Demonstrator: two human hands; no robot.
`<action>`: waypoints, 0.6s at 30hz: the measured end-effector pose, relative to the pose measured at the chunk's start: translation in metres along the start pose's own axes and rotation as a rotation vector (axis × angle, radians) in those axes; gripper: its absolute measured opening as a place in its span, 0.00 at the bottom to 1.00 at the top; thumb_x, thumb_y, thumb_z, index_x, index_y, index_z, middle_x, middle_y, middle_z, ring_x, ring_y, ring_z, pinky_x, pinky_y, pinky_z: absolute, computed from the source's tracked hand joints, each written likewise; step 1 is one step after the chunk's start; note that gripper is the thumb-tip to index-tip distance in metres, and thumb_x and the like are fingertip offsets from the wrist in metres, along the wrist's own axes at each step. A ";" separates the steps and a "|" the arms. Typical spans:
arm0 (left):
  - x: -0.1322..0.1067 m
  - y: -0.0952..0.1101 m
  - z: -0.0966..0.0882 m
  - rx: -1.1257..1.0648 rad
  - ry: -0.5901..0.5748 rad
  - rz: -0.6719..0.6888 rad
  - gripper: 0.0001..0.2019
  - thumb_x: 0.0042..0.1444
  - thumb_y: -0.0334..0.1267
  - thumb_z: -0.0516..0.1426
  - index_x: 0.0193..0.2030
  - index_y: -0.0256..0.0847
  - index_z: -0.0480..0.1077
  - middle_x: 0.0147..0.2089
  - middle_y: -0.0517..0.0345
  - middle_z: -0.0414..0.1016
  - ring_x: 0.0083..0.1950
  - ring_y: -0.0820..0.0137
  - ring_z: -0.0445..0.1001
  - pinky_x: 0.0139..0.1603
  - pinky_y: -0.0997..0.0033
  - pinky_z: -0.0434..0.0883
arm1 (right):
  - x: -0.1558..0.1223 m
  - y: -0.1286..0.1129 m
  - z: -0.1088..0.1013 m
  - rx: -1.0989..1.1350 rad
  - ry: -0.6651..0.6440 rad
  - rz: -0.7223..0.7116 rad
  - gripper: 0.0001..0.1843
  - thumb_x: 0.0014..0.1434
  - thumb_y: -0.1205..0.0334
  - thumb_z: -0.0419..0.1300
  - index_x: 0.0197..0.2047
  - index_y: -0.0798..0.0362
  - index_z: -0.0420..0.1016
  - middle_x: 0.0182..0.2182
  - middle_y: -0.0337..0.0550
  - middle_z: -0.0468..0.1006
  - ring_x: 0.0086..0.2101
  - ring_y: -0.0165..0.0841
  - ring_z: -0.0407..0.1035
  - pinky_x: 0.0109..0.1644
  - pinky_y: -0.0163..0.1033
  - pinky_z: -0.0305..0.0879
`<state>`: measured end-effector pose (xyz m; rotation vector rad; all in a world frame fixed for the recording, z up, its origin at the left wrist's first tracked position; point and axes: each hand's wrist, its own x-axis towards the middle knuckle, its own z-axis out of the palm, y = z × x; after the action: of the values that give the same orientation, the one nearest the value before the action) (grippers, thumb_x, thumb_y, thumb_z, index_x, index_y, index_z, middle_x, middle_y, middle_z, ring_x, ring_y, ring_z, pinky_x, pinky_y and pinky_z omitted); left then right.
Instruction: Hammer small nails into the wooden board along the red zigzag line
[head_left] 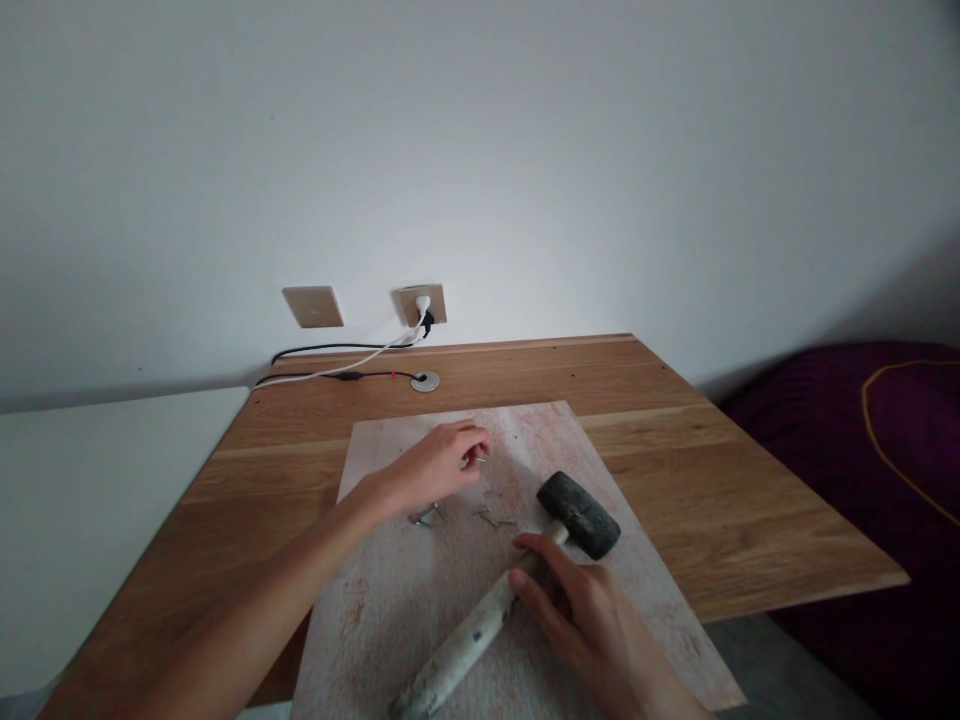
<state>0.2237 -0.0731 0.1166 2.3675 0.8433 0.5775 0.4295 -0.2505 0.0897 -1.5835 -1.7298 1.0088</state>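
My left hand (439, 466) hovers over a pale, stained board (390, 600) and pinches a small nail (480, 460) between its fingertips. Several more nails (457, 516) lie loose on the board just below that hand. A rubber mallet rests on the board, its black head (579, 514) to the right of the nails and its pale wooden handle (465, 640) running toward me. My right hand (577, 610) lies on the handle near the head, fingers curled over it.
The board sits on a wooden table (712, 500) against a white wall. A cable grommet (425, 381), black and white cables and two wall sockets (422, 303) are at the back. A dark purple cushion (862, 440) lies right, a white surface (97, 480) left.
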 end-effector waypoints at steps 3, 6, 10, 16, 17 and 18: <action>0.026 -0.002 0.009 -0.158 -0.048 -0.007 0.13 0.52 0.21 0.59 0.41 0.39 0.77 0.38 0.58 0.81 0.38 0.69 0.77 0.44 0.71 0.72 | 0.001 0.005 0.005 0.022 0.012 -0.003 0.25 0.75 0.42 0.54 0.53 0.54 0.81 0.22 0.38 0.78 0.23 0.35 0.73 0.28 0.37 0.63; 0.048 -0.008 0.017 -0.195 -0.057 -0.005 0.12 0.52 0.21 0.60 0.41 0.37 0.78 0.37 0.57 0.82 0.37 0.70 0.77 0.44 0.71 0.74 | 0.001 0.007 0.008 0.064 0.025 0.005 0.26 0.75 0.37 0.53 0.47 0.51 0.80 0.20 0.34 0.73 0.22 0.33 0.70 0.27 0.36 0.60; 0.071 -0.013 0.028 -0.236 -0.062 -0.004 0.13 0.52 0.20 0.59 0.42 0.36 0.78 0.38 0.54 0.84 0.38 0.69 0.79 0.44 0.71 0.75 | -0.003 0.006 0.006 0.144 0.035 0.058 0.32 0.74 0.30 0.50 0.44 0.49 0.78 0.21 0.33 0.71 0.21 0.31 0.68 0.26 0.35 0.60; 0.094 -0.014 0.043 -0.297 -0.060 0.010 0.13 0.55 0.19 0.58 0.42 0.37 0.77 0.42 0.52 0.86 0.42 0.68 0.81 0.49 0.69 0.77 | -0.016 -0.001 -0.004 0.363 0.139 0.195 0.34 0.66 0.24 0.58 0.42 0.49 0.77 0.21 0.29 0.62 0.21 0.29 0.62 0.26 0.33 0.58; 0.097 -0.014 0.044 -0.306 -0.055 0.009 0.11 0.57 0.20 0.59 0.41 0.37 0.77 0.42 0.52 0.86 0.42 0.68 0.82 0.50 0.68 0.77 | -0.017 -0.002 -0.005 0.406 0.162 0.213 0.34 0.65 0.23 0.60 0.41 0.49 0.77 0.22 0.29 0.61 0.22 0.29 0.62 0.26 0.33 0.58; 0.100 -0.015 0.046 -0.314 -0.048 0.007 0.10 0.58 0.21 0.59 0.41 0.37 0.77 0.42 0.52 0.86 0.43 0.68 0.82 0.50 0.67 0.77 | -0.019 -0.002 -0.006 0.447 0.177 0.226 0.34 0.64 0.23 0.61 0.41 0.49 0.76 0.22 0.29 0.61 0.22 0.29 0.61 0.26 0.33 0.59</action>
<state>0.3135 -0.0124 0.0936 2.0907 0.6691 0.6055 0.4355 -0.2682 0.0958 -1.5357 -1.1257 1.2215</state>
